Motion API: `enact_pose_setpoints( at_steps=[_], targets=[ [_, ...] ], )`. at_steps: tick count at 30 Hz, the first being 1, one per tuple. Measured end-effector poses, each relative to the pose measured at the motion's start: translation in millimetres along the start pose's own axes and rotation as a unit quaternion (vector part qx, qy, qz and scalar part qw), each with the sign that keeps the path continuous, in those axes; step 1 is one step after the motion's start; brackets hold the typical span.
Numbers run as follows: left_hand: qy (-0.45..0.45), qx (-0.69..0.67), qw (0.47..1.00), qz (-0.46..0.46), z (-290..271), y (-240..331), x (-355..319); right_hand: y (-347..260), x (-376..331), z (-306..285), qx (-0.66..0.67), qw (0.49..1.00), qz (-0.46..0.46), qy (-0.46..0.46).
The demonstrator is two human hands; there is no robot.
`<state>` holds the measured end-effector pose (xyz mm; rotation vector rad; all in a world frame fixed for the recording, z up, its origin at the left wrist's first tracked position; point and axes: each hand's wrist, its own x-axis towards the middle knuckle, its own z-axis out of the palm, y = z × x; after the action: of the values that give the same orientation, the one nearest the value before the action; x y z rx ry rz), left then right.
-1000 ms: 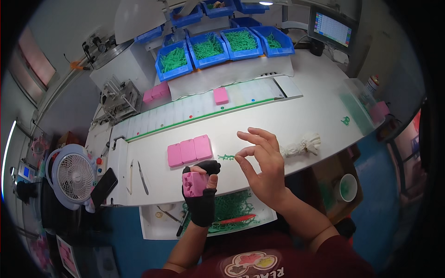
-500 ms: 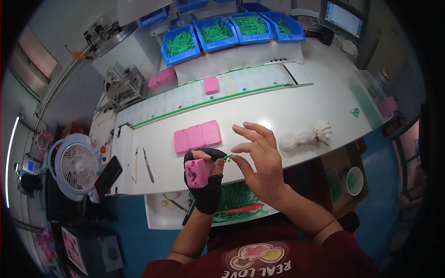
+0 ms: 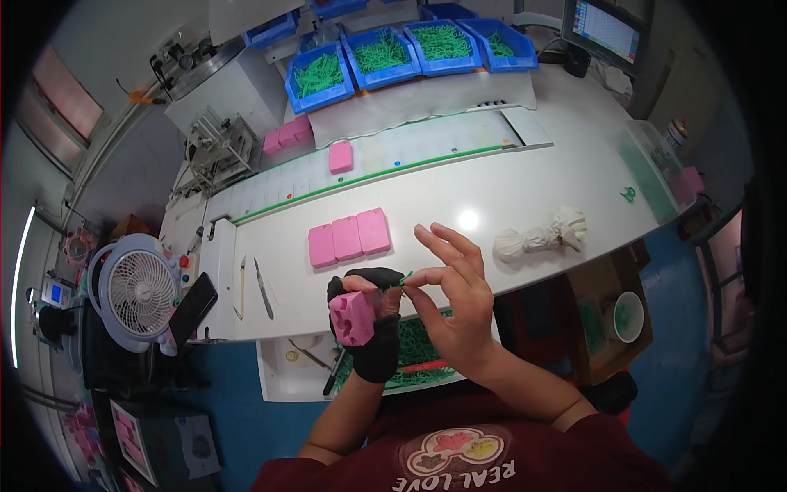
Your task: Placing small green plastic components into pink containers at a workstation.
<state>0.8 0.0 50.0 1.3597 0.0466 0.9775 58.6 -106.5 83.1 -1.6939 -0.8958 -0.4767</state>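
Note:
In a black fingerless glove, my left hand (image 3: pixel 377 353) is closed around a pink block (image 3: pixel 352 320) with hollows in its upturned face. My right hand (image 3: pixel 461 307) pinches a small thin green piece (image 3: pixel 406 280) between thumb and forefinger, its other fingers raised. The green piece is right by the tips of my left thumb and forefinger; whether they grip it too is hard to see. Just beyond my hands, three pink blocks (image 3: pixel 348 238) lie side by side on the white table (image 3: pixel 443 197). Below my hands, an open drawer (image 3: pixel 275 369) holds many green pieces.
A belt with a green edge crosses behind, carrying a pink block (image 3: pixel 340 157). Blue bins (image 3: pixel 320 98) of green pieces stand at the back. Left are a scalpel-like tool (image 3: pixel 263 289), a phone (image 3: pixel 193 312) and a fan (image 3: pixel 139 283); right, a white cloth bundle (image 3: pixel 541 238).
My left hand and the pink block have tilted slightly, and my right fingertips have drawn in closer to it with the green piece. On the belt, the pink block has shifted left.

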Motion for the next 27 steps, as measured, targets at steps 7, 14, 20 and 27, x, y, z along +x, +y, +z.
enact_pose_setpoints(
  at_steps=[7, 14, 20, 27],
  targets=[
    [0.006, -0.056, 0.998, -0.006, -2.1, -2.2, -2.5, -1.9, -1.2, 0.9, 0.038, 0.999, 0.014, -0.003],
    [-0.007, -0.041, 0.999, 0.006, -4.5, -1.4, -4.2, -4.6, -1.1, -1.1, 0.051, 0.998, 0.022, -0.009],
    [-0.002, -0.050, 0.999, -0.003, -4.9, -0.3, -7.2, -6.9, 1.7, -4.7, 0.044, 0.999, 0.002, -0.023],
    [-0.003, -0.011, 1.000, 0.017, -4.7, 0.3, -2.8, 1.8, -0.1, -6.8, 0.051, 0.999, 0.007, -0.012]
  ],
)
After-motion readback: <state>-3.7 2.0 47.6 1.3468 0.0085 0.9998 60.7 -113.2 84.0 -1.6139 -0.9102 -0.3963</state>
